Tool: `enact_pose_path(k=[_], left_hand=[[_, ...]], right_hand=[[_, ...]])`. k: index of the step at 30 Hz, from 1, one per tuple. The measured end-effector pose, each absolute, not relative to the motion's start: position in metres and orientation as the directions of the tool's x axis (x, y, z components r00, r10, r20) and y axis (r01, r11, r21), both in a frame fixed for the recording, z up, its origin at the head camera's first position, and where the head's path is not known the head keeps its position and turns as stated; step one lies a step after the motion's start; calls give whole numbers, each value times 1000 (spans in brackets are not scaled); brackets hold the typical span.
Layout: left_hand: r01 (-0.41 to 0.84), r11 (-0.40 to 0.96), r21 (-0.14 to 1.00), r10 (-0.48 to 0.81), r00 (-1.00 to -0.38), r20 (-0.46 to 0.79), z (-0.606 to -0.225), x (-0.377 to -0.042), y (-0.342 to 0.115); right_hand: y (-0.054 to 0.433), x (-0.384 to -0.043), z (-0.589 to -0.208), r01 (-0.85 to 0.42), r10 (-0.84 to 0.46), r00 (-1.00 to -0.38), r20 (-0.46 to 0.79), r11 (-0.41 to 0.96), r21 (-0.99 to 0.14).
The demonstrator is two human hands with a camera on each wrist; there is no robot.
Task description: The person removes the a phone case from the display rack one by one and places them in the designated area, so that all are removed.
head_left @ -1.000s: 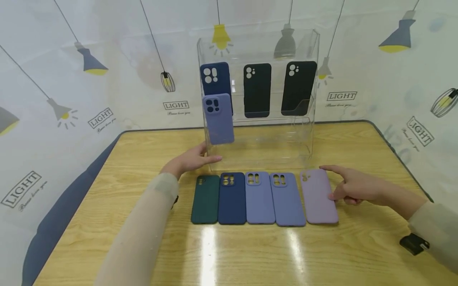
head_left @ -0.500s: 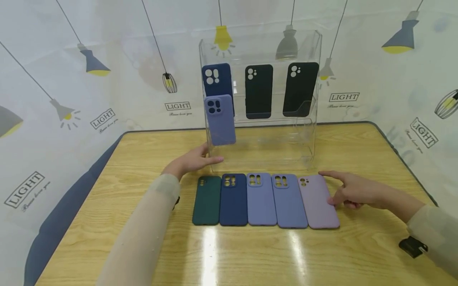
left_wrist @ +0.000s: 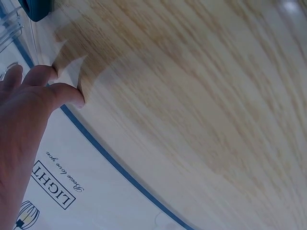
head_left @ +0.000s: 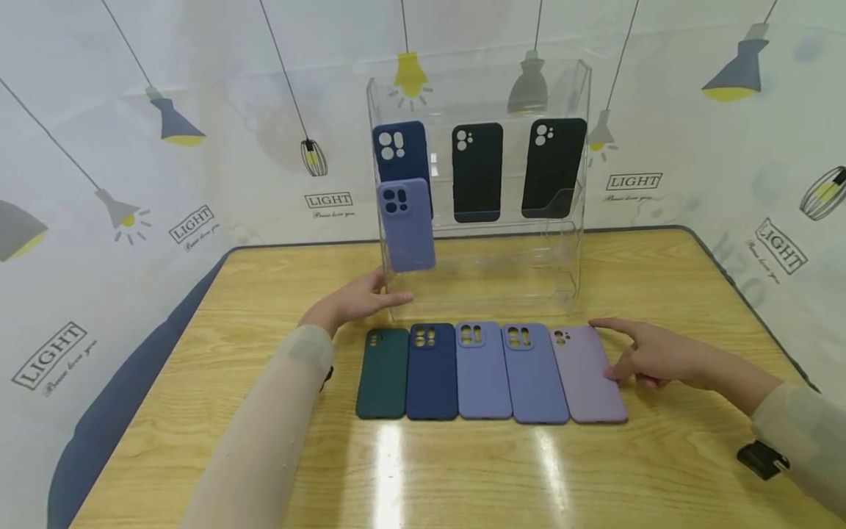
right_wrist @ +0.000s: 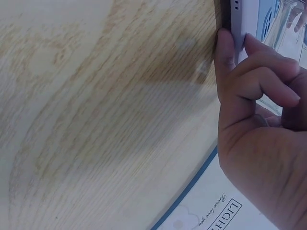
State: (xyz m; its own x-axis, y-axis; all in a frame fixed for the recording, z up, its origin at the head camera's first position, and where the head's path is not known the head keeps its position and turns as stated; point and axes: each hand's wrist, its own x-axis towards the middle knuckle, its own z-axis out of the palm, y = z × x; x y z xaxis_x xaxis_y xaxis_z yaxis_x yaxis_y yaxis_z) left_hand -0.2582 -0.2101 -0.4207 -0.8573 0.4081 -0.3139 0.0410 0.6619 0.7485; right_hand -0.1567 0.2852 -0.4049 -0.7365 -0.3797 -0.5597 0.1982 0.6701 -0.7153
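A row of phone cases lies on the table: dark green (head_left: 382, 375), navy (head_left: 432, 378), two periwinkle ones and a lilac phone case (head_left: 590, 376) at the right end. My right hand (head_left: 667, 356) holds the lilac case by its upper right corner, index finger on the top edge and thumb on the right side; the other fingers are curled. A clear acrylic display stand (head_left: 489, 286) stands behind the row. My left hand (head_left: 350, 297) holds its lower left side, thumb in front; some fingers are hidden behind in the head view.
On the stand are a navy case (head_left: 402, 150), a lavender case (head_left: 407, 231) below it and two black cases (head_left: 477, 173). A wall covering with printed lamps encloses the table (head_left: 482, 477) at the back and sides.
The lilac case has slid toward me and left against the neighbouring periwinkle case, with my right hand on it. My left hand has stayed at the stand.
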Motion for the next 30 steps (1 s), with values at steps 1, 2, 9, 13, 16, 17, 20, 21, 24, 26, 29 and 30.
enact_pose_path(k=[1,2,9,13,16,17,20,21,24,26,29,30], left_hand=[[41,661,749,407,-858,-312,-421,-258,-210],[40,660,750,406,-859,-312,-421,-258,-210],[-14,658,753,376,-861,-344,-421,-257,-208],[-35,653,756,367,-859,-357,-420,-256,-207],[-34,644,764,370,-860,-350,-421,-256,-207],[-33,644,764,372,-859,-350,-421,-256,-207],[-34,644,764,370,-860,-351,-422,-256,-208],[-35,646,763,369,-860,-352,-422,-256,-208],[-41,648,761,365,-859,-358,-422,-256,-208],[-41,644,764,367,-859,-356,-423,-256,-209],[-39,644,764,369,-859,-355,-422,-256,-209],[-38,642,765,370,-859,-354,-422,-256,-210]], right_hand=[[285,-157,-405,195,-379,-739,-557,671,-716],[285,-157,-405,191,-379,-741,-554,672,-715],[287,-161,-405,155,-377,-759,-531,688,-709],[287,-171,-392,124,-389,-776,-496,678,-725],[286,-179,-376,77,-401,-792,-461,682,-727],[285,-182,-369,65,-401,-797,-451,686,-725],[283,-190,-351,31,-407,-810,-422,689,-724],[282,-193,-345,30,-402,-815,-416,689,-724],[277,-201,-327,14,-394,-831,-393,690,-723],[271,-205,-314,3,-379,-845,-376,701,-713],[258,-212,-300,-33,-372,-862,-344,718,-695],[252,-214,-295,-44,-371,-867,-333,723,-690]])
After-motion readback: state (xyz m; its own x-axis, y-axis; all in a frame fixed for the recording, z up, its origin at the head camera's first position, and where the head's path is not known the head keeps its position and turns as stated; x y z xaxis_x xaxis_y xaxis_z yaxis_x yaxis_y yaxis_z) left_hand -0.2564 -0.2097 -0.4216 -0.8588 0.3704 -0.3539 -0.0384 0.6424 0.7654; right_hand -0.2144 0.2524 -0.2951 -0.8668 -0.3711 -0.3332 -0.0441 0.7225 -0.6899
